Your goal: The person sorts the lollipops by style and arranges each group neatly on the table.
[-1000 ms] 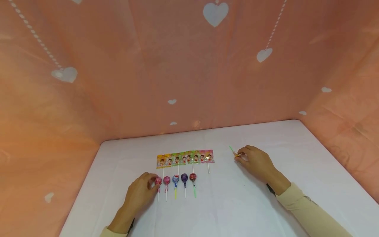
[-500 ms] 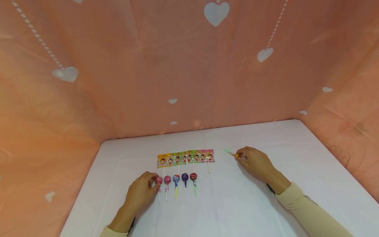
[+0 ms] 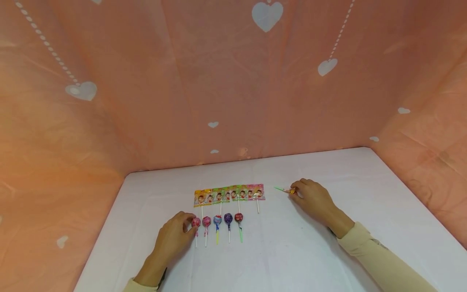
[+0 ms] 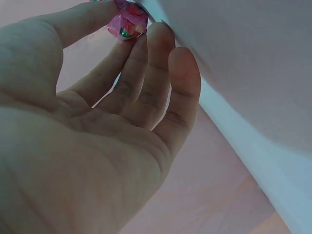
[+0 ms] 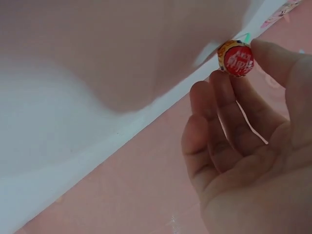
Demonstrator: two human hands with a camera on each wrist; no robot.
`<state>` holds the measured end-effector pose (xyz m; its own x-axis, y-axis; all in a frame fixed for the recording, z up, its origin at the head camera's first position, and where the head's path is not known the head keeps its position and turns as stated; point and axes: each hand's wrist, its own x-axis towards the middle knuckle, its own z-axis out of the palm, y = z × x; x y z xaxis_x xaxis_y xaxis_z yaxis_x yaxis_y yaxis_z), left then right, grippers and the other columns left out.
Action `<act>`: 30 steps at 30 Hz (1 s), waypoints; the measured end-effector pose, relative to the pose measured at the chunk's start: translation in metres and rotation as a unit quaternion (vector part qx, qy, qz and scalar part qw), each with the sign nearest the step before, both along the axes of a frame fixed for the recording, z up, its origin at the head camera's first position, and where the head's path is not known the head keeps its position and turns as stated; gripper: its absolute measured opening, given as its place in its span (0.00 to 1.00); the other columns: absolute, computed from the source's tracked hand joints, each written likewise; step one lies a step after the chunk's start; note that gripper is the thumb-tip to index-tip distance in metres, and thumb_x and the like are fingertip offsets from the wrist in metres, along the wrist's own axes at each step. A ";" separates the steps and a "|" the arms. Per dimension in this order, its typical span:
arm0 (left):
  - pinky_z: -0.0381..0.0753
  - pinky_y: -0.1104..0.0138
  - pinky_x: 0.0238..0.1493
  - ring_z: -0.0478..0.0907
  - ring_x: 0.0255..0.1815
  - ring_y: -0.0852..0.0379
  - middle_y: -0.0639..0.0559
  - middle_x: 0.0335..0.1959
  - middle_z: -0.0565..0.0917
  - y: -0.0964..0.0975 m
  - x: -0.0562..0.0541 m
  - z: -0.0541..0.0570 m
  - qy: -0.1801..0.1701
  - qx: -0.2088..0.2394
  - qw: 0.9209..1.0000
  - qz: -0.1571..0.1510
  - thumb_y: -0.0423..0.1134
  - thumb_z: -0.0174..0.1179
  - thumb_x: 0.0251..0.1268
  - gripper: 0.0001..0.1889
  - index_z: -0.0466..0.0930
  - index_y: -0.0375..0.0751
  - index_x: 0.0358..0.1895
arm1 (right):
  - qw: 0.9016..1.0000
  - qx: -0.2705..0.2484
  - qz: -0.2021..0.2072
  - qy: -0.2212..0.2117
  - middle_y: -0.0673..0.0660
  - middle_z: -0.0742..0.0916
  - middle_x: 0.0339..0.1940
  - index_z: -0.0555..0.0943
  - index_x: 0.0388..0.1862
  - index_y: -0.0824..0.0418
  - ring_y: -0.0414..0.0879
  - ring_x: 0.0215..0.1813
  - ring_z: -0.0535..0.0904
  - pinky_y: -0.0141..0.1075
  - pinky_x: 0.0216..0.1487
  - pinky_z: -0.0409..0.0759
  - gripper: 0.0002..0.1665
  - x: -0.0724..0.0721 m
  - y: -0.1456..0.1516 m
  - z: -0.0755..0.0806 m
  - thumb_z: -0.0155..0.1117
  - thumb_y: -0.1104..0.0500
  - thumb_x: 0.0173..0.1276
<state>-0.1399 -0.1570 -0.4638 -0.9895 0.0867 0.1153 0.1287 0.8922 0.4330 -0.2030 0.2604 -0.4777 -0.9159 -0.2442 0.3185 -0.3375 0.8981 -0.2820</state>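
Note:
My left hand (image 3: 174, 234) pinches the head of a pink-wrapped lollipop (image 3: 196, 222) between thumb and index finger, at the left end of a row. In the left wrist view that pink wrapper (image 4: 127, 23) shows between the fingertips, its stick hidden. Beside it lie a second pink lollipop (image 3: 206, 221), a blue one (image 3: 217, 220), a purple one (image 3: 228, 218) and a red one (image 3: 238, 217), sticks toward me. To the right, my right hand (image 3: 313, 199) pinches a yellow-and-red lollipop (image 5: 237, 59) by its head. Its green stick (image 3: 279, 188) points left, toward the packets.
Behind the row lie flat-wrapped lollipops with a yellow packet (image 3: 202, 198), two green packets (image 3: 220, 195) and a pink packet (image 3: 256, 192), edges touching or overlapping. A white-covered table (image 3: 277, 259) bears everything. Peach cloth (image 3: 233, 89) with white hearts rises around its back and sides.
The lollipop in my right hand has turned, its green stick swinging from pointing up and away to pointing left. My left hand stays on the pink lollipop.

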 end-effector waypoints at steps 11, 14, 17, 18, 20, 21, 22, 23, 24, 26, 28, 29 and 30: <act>0.66 0.68 0.28 0.68 0.27 0.61 0.54 0.30 0.79 0.000 0.001 0.000 0.003 0.000 1.000 -0.001 0.39 0.71 0.57 0.14 0.85 0.43 0.47 | 0.999 -0.024 0.010 -0.032 0.54 0.88 0.44 0.86 0.48 0.59 0.47 0.45 0.82 0.44 0.46 0.82 0.12 0.000 0.001 -0.001 0.69 0.58 0.66; 0.65 0.68 0.28 0.68 0.27 0.61 0.54 0.30 0.78 0.000 0.001 0.000 0.005 -0.001 1.000 -0.002 0.39 0.70 0.58 0.14 0.85 0.43 0.47 | 0.998 -0.033 0.026 -0.041 0.54 0.88 0.47 0.85 0.49 0.59 0.47 0.47 0.83 0.44 0.49 0.82 0.13 0.001 0.001 0.000 0.68 0.62 0.66; 0.65 0.69 0.28 0.68 0.27 0.62 0.54 0.29 0.78 0.000 0.001 -0.001 0.003 0.002 1.000 0.000 0.40 0.70 0.58 0.14 0.85 0.43 0.47 | 0.998 -0.031 0.039 -0.045 0.54 0.88 0.50 0.85 0.52 0.60 0.51 0.53 0.84 0.48 0.55 0.82 0.15 0.002 0.000 0.001 0.68 0.64 0.66; 0.65 0.69 0.28 0.68 0.27 0.62 0.54 0.29 0.78 0.000 0.001 -0.001 0.003 0.003 1.000 0.000 0.40 0.70 0.57 0.14 0.85 0.43 0.47 | 0.998 -0.030 0.042 -0.046 0.55 0.88 0.51 0.84 0.53 0.60 0.52 0.55 0.83 0.49 0.57 0.81 0.15 0.002 0.000 0.002 0.67 0.64 0.67; 0.64 0.69 0.28 0.68 0.27 0.62 0.55 0.29 0.78 0.000 0.001 -0.002 0.002 0.004 1.000 0.002 0.40 0.70 0.57 0.14 0.85 0.43 0.47 | 0.997 -0.030 0.047 -0.048 0.55 0.88 0.53 0.84 0.54 0.60 0.53 0.57 0.83 0.50 0.59 0.79 0.16 0.003 0.001 0.003 0.66 0.64 0.68; 0.64 0.69 0.27 0.68 0.27 0.62 0.55 0.29 0.78 -0.001 0.001 -0.002 0.002 0.004 1.000 0.001 0.40 0.70 0.57 0.14 0.85 0.43 0.47 | 0.997 -0.030 0.048 -0.050 0.55 0.88 0.54 0.83 0.55 0.60 0.53 0.59 0.83 0.50 0.61 0.79 0.16 0.003 0.001 0.003 0.65 0.64 0.69; 0.64 0.69 0.27 0.68 0.27 0.62 0.55 0.30 0.78 -0.001 0.001 -0.002 0.002 0.004 1.000 0.002 0.40 0.70 0.57 0.14 0.85 0.43 0.47 | 0.997 -0.031 0.049 -0.053 0.55 0.87 0.55 0.83 0.55 0.60 0.54 0.60 0.82 0.51 0.62 0.78 0.16 0.004 0.001 0.004 0.64 0.64 0.70; 0.64 0.69 0.27 0.68 0.27 0.62 0.55 0.30 0.78 -0.001 0.001 -0.002 0.002 0.004 1.000 0.001 0.40 0.70 0.58 0.14 0.85 0.43 0.47 | 0.997 -0.033 0.049 -0.055 0.56 0.87 0.56 0.82 0.56 0.60 0.54 0.61 0.82 0.51 0.62 0.77 0.16 0.004 0.002 0.004 0.62 0.64 0.71; 0.64 0.69 0.27 0.68 0.27 0.62 0.55 0.30 0.78 -0.001 0.001 -0.002 0.002 0.004 1.000 0.000 0.40 0.70 0.58 0.14 0.85 0.43 0.47 | 0.997 -0.036 0.048 -0.055 0.56 0.87 0.56 0.82 0.56 0.60 0.54 0.61 0.81 0.51 0.63 0.77 0.16 0.004 0.002 0.004 0.61 0.65 0.71; 0.65 0.69 0.28 0.68 0.27 0.62 0.54 0.30 0.78 -0.001 0.001 -0.001 0.002 0.003 1.000 0.000 0.40 0.70 0.58 0.14 0.85 0.43 0.47 | 0.997 -0.039 0.045 -0.054 0.56 0.86 0.56 0.82 0.57 0.60 0.55 0.61 0.81 0.52 0.62 0.77 0.15 0.003 0.003 0.004 0.60 0.64 0.72; 0.65 0.69 0.28 0.68 0.27 0.62 0.54 0.30 0.78 0.000 0.001 -0.001 0.002 0.002 1.000 0.000 0.40 0.70 0.58 0.14 0.85 0.43 0.47 | 0.997 -0.046 0.036 -0.052 0.57 0.86 0.55 0.82 0.56 0.60 0.55 0.60 0.81 0.53 0.61 0.78 0.15 0.003 0.004 0.004 0.60 0.61 0.73; 0.65 0.69 0.28 0.68 0.27 0.62 0.54 0.30 0.78 0.000 0.001 0.000 0.002 0.002 1.000 0.000 0.40 0.70 0.58 0.14 0.85 0.43 0.47 | 0.997 -0.048 0.032 -0.051 0.57 0.86 0.55 0.82 0.56 0.60 0.55 0.60 0.81 0.53 0.60 0.78 0.16 0.002 0.004 0.003 0.61 0.59 0.73; 0.65 0.69 0.28 0.68 0.27 0.62 0.54 0.31 0.79 0.000 0.001 0.000 0.002 0.001 1.000 0.001 0.40 0.70 0.58 0.14 0.85 0.43 0.47 | 0.997 -0.050 0.028 -0.052 0.57 0.86 0.54 0.82 0.56 0.60 0.54 0.58 0.81 0.53 0.59 0.78 0.16 0.002 0.005 0.003 0.62 0.58 0.73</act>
<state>-0.1394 -0.1574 -0.4641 -0.9892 0.0854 0.1190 0.1292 0.8913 0.4346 -0.2008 0.2649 -0.4744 -0.9314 -0.2670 0.2475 -0.3498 0.8450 -0.4046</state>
